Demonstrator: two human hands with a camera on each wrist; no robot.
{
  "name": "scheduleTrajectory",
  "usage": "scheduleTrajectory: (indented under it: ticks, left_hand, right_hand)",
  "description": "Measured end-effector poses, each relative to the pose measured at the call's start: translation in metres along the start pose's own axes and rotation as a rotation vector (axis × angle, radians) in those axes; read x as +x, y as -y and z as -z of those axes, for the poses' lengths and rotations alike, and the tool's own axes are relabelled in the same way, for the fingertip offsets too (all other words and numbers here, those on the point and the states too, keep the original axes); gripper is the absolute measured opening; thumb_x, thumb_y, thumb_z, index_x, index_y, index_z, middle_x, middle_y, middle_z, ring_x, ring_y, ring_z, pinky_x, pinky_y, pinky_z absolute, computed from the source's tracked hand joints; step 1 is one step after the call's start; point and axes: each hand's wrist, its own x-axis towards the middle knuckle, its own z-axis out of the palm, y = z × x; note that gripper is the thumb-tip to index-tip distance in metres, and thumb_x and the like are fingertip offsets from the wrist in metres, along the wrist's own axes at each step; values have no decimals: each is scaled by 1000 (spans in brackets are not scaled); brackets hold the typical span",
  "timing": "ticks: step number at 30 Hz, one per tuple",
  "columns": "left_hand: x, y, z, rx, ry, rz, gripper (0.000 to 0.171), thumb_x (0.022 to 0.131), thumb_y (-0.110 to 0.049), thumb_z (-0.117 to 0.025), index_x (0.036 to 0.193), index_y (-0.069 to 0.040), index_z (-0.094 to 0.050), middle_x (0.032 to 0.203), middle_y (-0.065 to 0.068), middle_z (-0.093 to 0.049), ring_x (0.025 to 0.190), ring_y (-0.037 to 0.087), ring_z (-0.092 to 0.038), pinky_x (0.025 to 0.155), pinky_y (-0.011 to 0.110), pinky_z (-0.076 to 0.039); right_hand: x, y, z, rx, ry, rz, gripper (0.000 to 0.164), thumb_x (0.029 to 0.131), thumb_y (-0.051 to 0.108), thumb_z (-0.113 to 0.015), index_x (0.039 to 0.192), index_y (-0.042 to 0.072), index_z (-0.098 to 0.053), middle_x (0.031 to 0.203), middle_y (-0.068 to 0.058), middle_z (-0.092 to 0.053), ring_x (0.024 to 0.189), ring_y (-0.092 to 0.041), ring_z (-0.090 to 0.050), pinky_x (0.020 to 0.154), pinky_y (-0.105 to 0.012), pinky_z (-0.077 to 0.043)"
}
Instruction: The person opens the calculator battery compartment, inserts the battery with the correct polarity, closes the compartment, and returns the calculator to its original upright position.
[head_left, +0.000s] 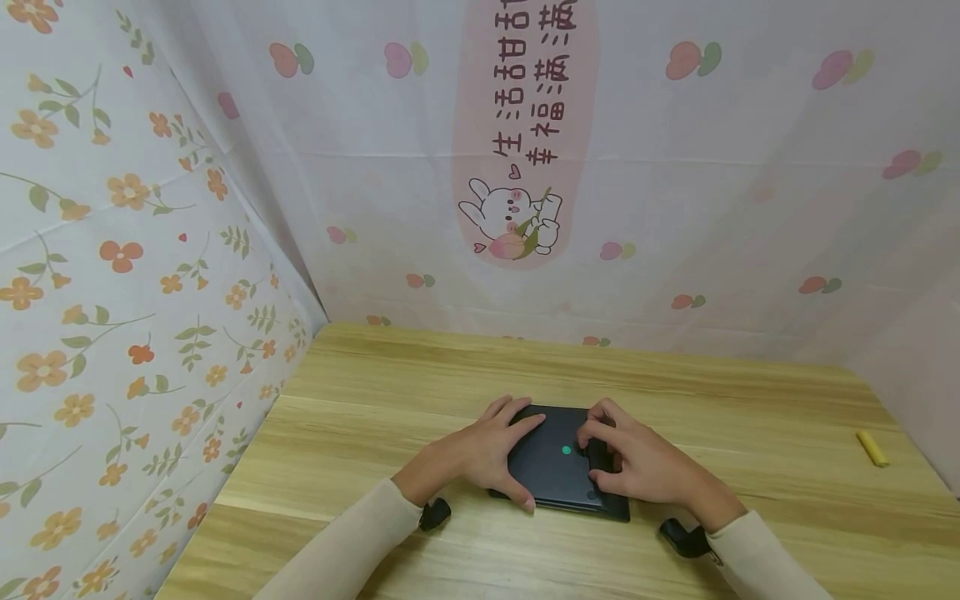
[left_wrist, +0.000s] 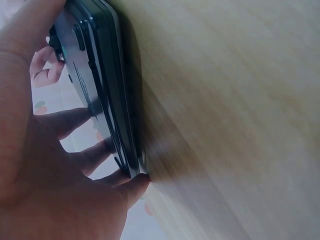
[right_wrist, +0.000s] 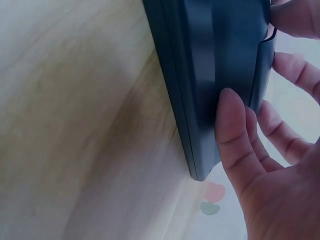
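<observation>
A flat black device lies on the wooden table, a small green dot on its upper face and a round foot near its near right corner. My left hand holds its left side, with the thumb at the near edge and the fingers spread over the top and far edge. At the right part, my right hand bends its fingers and thumb around a dark cover piece. A narrow gap shows beside that piece in the right wrist view. In the left wrist view, the device's side sits close over the table.
A small yellow cylinder, like a battery, lies on the table far to the right. Printed cloth hangs behind the table, and a flowered cloth hangs along the left. Black wrist straps show at both sleeves.
</observation>
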Motion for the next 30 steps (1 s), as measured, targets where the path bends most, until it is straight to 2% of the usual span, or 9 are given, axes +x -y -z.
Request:
scheduleTrajectory:
  ticks: [8,16,23,30]
  left_hand:
    - [-2,0,1,-8,-4,-13,124,79,-68,-93,176,-22,-31,182,8,-16,167,40,-12,126,56,-35]
    - [-2,0,1,-17,-2,-15,123,80,-67,-92,177,-22,-30,183,8,-15,168,39,-11,125,57,-36]
    - [-2,0,0,-24,-2,-12,124,80,-68,-92,177,-24,-29,183,7,-14,168,39,-9,125,57,-37]
    - [-2,0,0,-45,-6,-4,125,79,-67,-93,177,-24,-29,184,6,-12,169,38,-7,125,58,-36]
  right_hand:
    - [-2,-4,-3,-15,-35,15,31,96,13,-83,121,25,-69,124,1,-48,79,-9,-55,68,-26,-54]
    - [-4,-6,-3,-18,-64,-58,50,94,17,-86,140,14,-65,123,2,-53,82,-10,-53,71,-27,-54]
    - [-6,-5,-2,-57,-100,-79,55,90,21,-90,140,10,-67,123,2,-59,91,-8,-58,77,-30,-55]
    - [-4,-2,-1,-70,-115,-99,58,87,20,-94,138,7,-69,125,0,-64,107,-16,-64,87,-37,-60]
